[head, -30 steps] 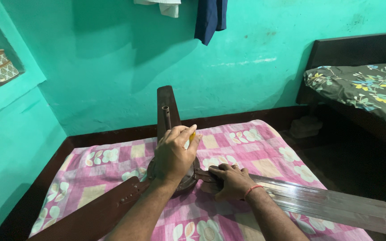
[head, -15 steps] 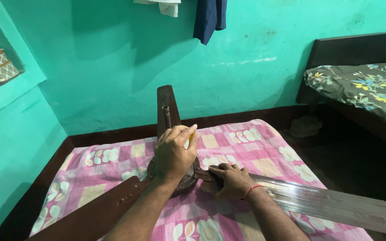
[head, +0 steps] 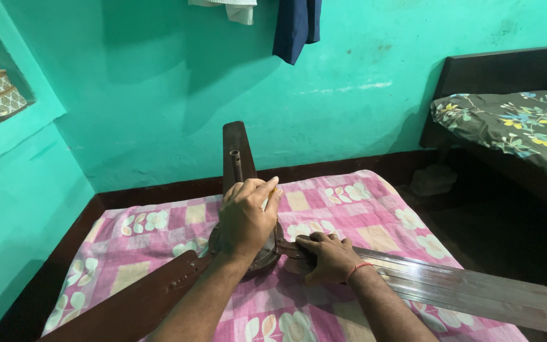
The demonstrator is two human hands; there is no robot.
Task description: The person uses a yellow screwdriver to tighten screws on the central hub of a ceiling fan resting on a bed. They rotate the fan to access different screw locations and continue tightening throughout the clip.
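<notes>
Since a second ago almost nothing has shifted: your left hand [head: 246,218] stays curled over the top of the round dark-brown metal motor housing [head: 256,253] of the ceiling fan, and your right hand [head: 328,256] keeps pressing flat, fingers together and not curled around anything, on the root of the long brown metal fan blade [head: 463,291] that runs out to your right. Your left hand's fingers are bent and pinch something small and yellowish at their tips; it is too small to tell what. The fan lies on a pink-and-cream checked floral cloth [head: 153,237] spread over the floor, with its short brown down-rod [head: 236,166] standing upright just behind your left hand. You can count three blades: the right one under your palm, a second brown blade [head: 128,304] reaching toward the lower left beneath your left forearm, and a third brown blade [head: 235,145] pointing away toward the turquoise painted wall [head: 159,95]. Two hands, one red thread band [head: 356,271] on your right wrist, two garments hanging at the top of the wall. The far blade's tip lies close to the wall, and the right blade's tip overshoots the cloth edge onto the dark floor, near the dark bed with a floral green cover [head: 514,120]. There is open cloth to the left of the housing and beyond your right hand.
</notes>
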